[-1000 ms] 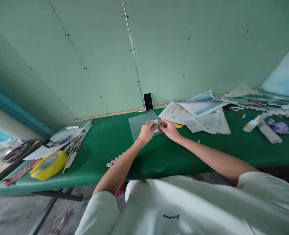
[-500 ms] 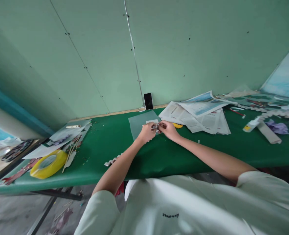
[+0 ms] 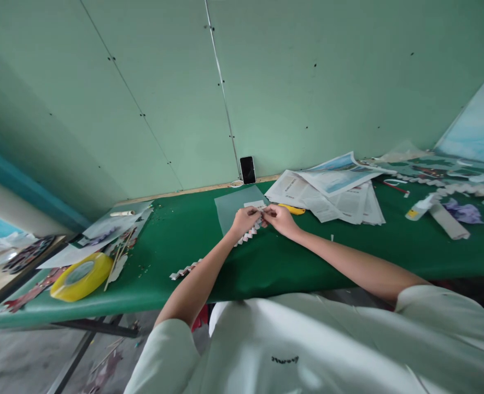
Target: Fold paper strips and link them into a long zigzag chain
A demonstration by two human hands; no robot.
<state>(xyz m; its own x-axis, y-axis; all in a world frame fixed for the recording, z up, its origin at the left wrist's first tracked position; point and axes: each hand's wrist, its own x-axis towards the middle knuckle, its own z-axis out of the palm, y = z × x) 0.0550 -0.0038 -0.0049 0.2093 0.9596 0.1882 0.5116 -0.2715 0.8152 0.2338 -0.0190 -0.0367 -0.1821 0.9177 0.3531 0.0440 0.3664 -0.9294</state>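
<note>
Chain of folded paper [image 3: 249, 235] in a two-handed pinch

Left hand [image 3: 245, 220]: fingers curled inward, thumb and fingertips closed on the chain near its upper end. Right hand [image 3: 281, 220]: fingertips pinched together at that same end, just beside the left. Exact contact hidden by the knuckles. Chain runs down toward the wearer in a zigzag, below the left hand, over the green table [image 3: 176, 230]. A second zigzag strip [image 3: 183, 270] shows by the left forearm (whether the two join under the arm, cannot tell).

Under and behind the hands: translucent sheet [image 3: 226, 206], with a small white card [image 3: 253, 204] on it. Yellow tool [image 3: 293, 209] just beyond the right hand, next to spread newspapers [image 3: 336, 203].

Containers: squeeze bottle [image 3: 418, 210] at right, white with a yellow patch, lying beside a pale block [image 3: 449, 221]; contents not readable.

Edges and room: phone [image 3: 248, 169] stands against the wall at the back edge. Yellow tape roll [image 3: 81, 277] sits near the front left edge, sticks [image 3: 120, 260] alongside. Bare green stretches between those sticks and the left forearm; more lies in front of the newspapers, crossed by the right forearm.
</note>
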